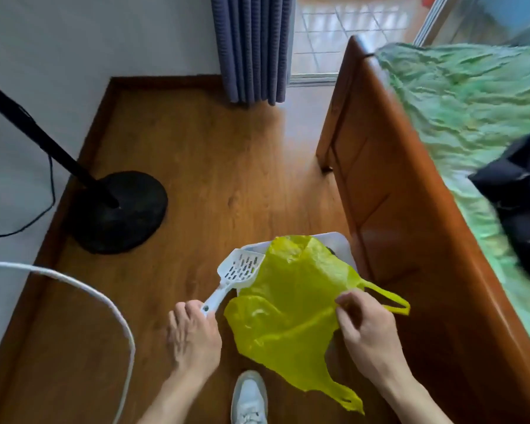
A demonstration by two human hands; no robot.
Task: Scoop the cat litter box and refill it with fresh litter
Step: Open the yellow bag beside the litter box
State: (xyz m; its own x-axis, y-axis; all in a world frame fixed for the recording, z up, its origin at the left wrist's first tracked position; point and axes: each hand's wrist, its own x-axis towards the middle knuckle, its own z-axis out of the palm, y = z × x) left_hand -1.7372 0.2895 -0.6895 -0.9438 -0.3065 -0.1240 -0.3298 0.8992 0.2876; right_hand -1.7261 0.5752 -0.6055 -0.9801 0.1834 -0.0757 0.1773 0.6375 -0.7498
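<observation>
My left hand (193,332) grips the handle of a white slotted litter scoop (239,270), whose head points up and away over the floor. My right hand (364,325) pinches the edge of a yellow plastic bag (288,304) that hangs spread out between my hands. Behind the bag, only the far rim of a white litter box (340,243) shows on the floor beside the bed. The box's contents are hidden by the bag.
A wooden bed frame (380,179) with a green cover runs along the right, with dark clothing (520,197) on it. A black fan stand base (120,212) sits at left, a white cable (104,304) curves in front. My shoe (248,399) is below.
</observation>
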